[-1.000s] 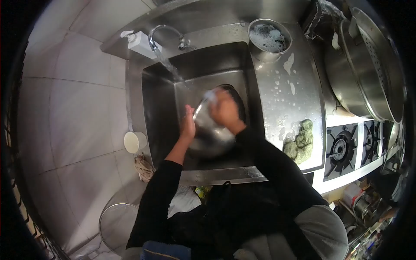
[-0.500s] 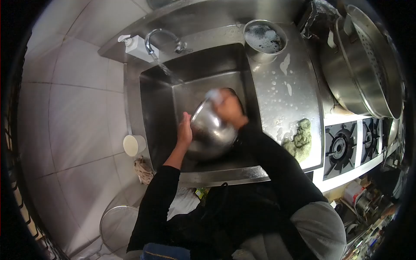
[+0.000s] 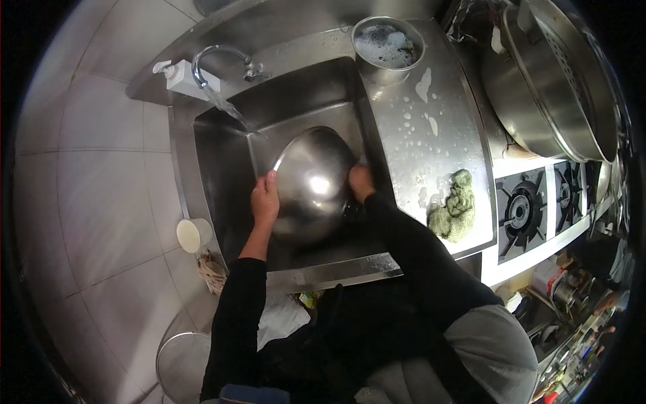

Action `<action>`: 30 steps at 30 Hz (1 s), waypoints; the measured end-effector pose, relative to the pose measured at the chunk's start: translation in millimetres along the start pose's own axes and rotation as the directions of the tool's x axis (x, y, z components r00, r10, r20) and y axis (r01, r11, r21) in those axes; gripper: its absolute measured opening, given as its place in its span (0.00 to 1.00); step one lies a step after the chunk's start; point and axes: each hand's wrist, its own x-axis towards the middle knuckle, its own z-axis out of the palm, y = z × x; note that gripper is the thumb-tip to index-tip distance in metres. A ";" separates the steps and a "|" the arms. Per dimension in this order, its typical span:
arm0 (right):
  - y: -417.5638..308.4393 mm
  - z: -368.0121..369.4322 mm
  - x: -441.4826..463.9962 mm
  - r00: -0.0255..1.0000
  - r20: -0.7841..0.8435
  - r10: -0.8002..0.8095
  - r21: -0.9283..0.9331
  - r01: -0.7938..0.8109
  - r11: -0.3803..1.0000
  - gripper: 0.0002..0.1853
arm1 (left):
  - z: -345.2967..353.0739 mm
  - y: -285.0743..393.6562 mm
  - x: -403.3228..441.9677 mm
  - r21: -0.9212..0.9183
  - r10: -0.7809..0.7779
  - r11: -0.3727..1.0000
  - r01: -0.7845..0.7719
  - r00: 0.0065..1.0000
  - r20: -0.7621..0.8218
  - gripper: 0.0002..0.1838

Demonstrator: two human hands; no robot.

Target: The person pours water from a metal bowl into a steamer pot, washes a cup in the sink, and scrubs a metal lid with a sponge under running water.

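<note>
A large shiny metal bowl [image 3: 313,182] is tilted in the sink [image 3: 222,182], its rounded side apparently facing me. My left hand [image 3: 265,198] grips the bowl's rim on the left, fingers on the edge. At the bowl's right side is my right hand [image 3: 361,182], closed, its fingers partly hidden. A small pale patch shows by those fingers, too little to name. Water runs from the curved faucet [image 3: 198,67] into the sink's back left corner, apart from the bowl.
A metal pot [image 3: 387,71] of sudsy water stands on the wet counter [image 3: 417,128] at right. Nearer lies a greenish mesh scrubber [image 3: 454,212]. A white pump bottle [image 3: 188,79] is beside the faucet, a cream cup [image 3: 194,236] left of the sink. Large pots [image 3: 538,94] and gas burners [image 3: 519,210] are farther right.
My right hand has moved from the bowl's upper part, where it was blurred with something whitish, down to its right side. The left hand keeps its hold. The camera view has shifted slightly.
</note>
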 end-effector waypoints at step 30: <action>-90.2 12.3 -17.6 0.699 0.397 -0.594 -0.260 0.707 0.658 0.18 | -0.9 -3.4 -19.9 -0.636 -0.322 0.566 0.524 0.851 0.414 0.18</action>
